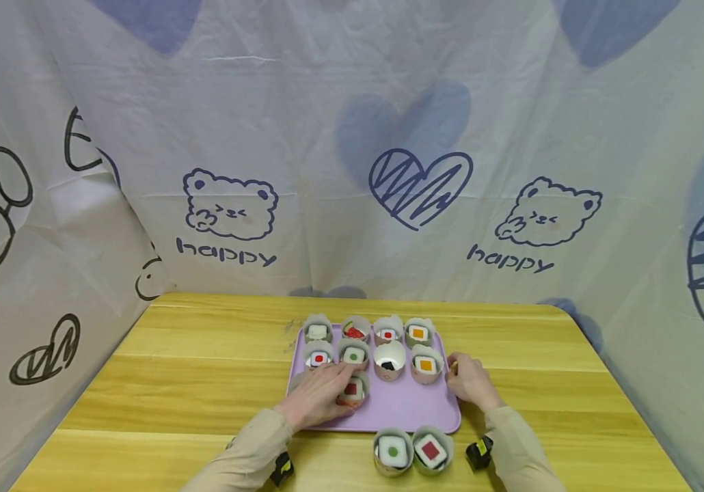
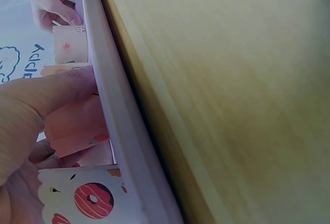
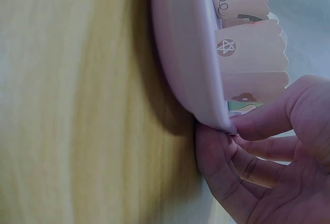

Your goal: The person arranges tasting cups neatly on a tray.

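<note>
In the head view, a lilac tray (image 1: 413, 410) bears rows of scalloped paper cups, many with a white block topped by a coloured mark. My left hand (image 1: 318, 400) grips a cup with a dark red square (image 1: 353, 390) in the front row. The left wrist view shows the thumb and fingers around this pink cup (image 2: 77, 126); beside it stands a cup with a doughnut print (image 2: 93, 199), mostly covered by the hand in the head view. My right hand (image 1: 474, 380) pinches the tray's right rim (image 3: 214, 100) between thumb and fingers.
Two more cups, one with a green dot (image 1: 393, 452) and one with a red square (image 1: 430, 451), stand in front of the tray on the wooden table (image 1: 204, 383). A printed cloth (image 1: 321, 225) hangs behind the table and at both sides.
</note>
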The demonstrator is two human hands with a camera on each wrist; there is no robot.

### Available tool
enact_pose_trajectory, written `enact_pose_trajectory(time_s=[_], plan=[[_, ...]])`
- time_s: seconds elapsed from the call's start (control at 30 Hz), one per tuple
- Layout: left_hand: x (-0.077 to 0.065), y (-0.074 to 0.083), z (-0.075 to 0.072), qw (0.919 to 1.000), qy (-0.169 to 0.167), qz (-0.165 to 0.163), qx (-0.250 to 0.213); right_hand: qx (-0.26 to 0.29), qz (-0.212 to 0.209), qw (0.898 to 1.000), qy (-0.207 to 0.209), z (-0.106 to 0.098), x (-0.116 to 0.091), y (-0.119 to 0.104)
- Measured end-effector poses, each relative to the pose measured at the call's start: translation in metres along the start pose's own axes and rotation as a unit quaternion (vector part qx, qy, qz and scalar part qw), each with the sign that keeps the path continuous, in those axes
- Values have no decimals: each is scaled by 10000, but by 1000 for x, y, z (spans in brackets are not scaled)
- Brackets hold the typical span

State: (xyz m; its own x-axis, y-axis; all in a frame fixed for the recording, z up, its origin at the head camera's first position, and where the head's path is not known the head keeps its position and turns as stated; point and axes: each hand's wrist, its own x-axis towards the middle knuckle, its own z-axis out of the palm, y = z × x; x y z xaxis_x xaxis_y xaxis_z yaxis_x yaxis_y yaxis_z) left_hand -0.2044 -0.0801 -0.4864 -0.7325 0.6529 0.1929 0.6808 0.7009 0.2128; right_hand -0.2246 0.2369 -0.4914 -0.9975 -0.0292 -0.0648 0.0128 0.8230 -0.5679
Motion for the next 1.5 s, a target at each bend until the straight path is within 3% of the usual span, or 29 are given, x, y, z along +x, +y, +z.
enact_pose_trajectory(time_s=[0.97,1.5], plan=[[-1,1,1,9999,12,-52,108,28,45,10000,42,1,1,0],[-3,9,3,9980,427,-293,352,88,79,9999,-37,0,0,-1]])
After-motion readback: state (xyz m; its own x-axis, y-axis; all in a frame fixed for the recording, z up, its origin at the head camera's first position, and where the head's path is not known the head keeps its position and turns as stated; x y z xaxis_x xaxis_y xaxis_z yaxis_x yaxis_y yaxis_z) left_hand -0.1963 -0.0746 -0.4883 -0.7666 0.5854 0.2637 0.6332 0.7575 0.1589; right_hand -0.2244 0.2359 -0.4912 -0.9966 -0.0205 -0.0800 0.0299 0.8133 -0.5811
